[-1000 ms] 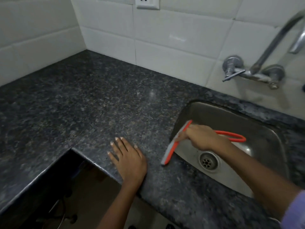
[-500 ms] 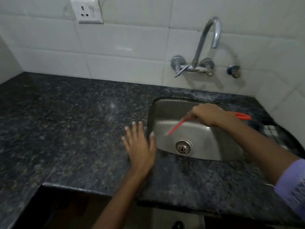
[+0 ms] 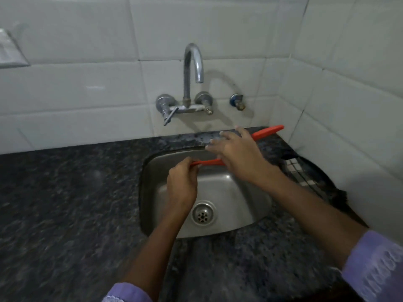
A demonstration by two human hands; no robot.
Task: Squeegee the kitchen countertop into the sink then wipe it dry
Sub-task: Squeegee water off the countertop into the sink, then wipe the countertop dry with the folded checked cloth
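Observation:
An orange squeegee (image 3: 268, 131) hangs across the back of the steel sink (image 3: 239, 197), slanting up toward the right corner of the wall. My left hand (image 3: 182, 186) pinches its lower left end over the basin. My right hand (image 3: 237, 153) lies over the squeegee's middle with fingers stretched toward the sink's back rim, hiding that part of it. The dark speckled granite countertop (image 3: 76, 192) surrounds the sink.
A chrome tap (image 3: 193, 68) with two valves is on the tiled wall above the sink, with a small blue valve (image 3: 237, 101) beside it. A dark checked cloth (image 3: 305, 173) lies at the counter's right end. A wall socket (image 3: 11, 51) is at far left. The drain (image 3: 203, 214) is open.
My left hand has left the countertop and taken the squeegee's lower end. My right hand has slid up along it with fingers now straight. The view has shifted right, centring on the sink.

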